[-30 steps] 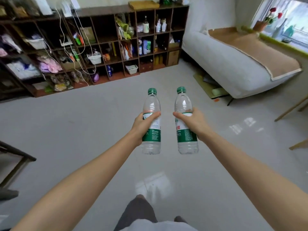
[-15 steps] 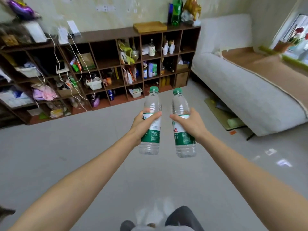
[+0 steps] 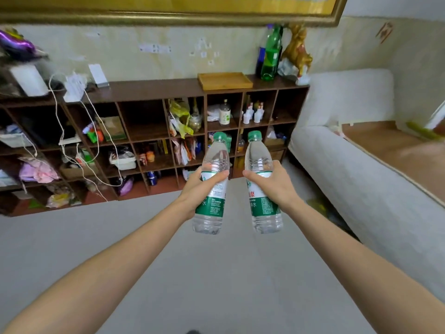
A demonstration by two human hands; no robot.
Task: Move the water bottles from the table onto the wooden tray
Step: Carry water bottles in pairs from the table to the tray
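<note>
Left hand (image 3: 202,186) grips one green-capped water bottle (image 3: 212,184); right hand (image 3: 274,185) grips a second water bottle (image 3: 261,184). Both bottles are upright, side by side, apart, above the grey floor (image 3: 216,273). Beyond, the wooden tray (image 3: 225,80) lies atop the brown shelf unit (image 3: 154,91), beside a green glass bottle (image 3: 272,56).

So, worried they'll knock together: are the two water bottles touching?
Apart. The head view shows floor and shelf between the left water bottle and the right water bottle along their whole length.
</note>
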